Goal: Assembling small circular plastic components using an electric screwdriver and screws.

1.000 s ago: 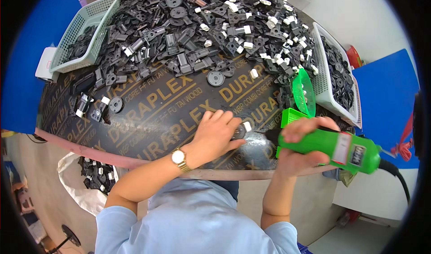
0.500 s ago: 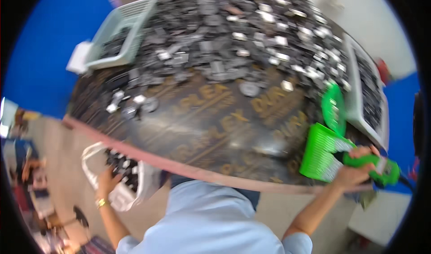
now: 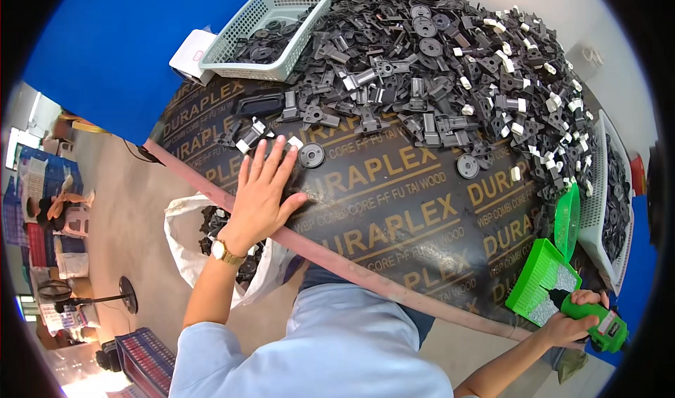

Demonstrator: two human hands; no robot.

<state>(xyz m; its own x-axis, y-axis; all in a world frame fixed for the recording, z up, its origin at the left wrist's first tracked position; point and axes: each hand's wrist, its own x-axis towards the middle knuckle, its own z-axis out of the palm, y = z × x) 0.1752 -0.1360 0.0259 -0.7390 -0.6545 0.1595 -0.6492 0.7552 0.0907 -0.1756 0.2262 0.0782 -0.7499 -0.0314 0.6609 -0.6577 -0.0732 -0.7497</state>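
Note:
My left hand [image 3: 261,200], with a gold watch on its wrist, is over the table's left front edge, fingers spread and nothing held. Its fingertips are beside a few black and white plastic parts [image 3: 252,136] and a round black disc [image 3: 311,155]. My right hand [image 3: 573,319] is wrapped round a green electric screwdriver [image 3: 610,329] at the right front corner. The tool's black nose points toward a green basket [image 3: 526,282] with small silver pieces, perhaps screws, in it; its tip is hard to make out. A green round lid or sieve [image 3: 567,219] leans behind that basket.
A large heap of black plastic parts [image 3: 394,74], mixed with white ones, covers the table's far side. Pale baskets of black parts stand far left [image 3: 235,36] and right [image 3: 598,201]. A white sack [image 3: 184,222] of parts hangs below the pink table edge [image 3: 316,261].
My left hand has risen from the white sack to over the table, fingers now spread. My right hand keeps hold of the screwdriver by the green basket. The whole view has shifted.

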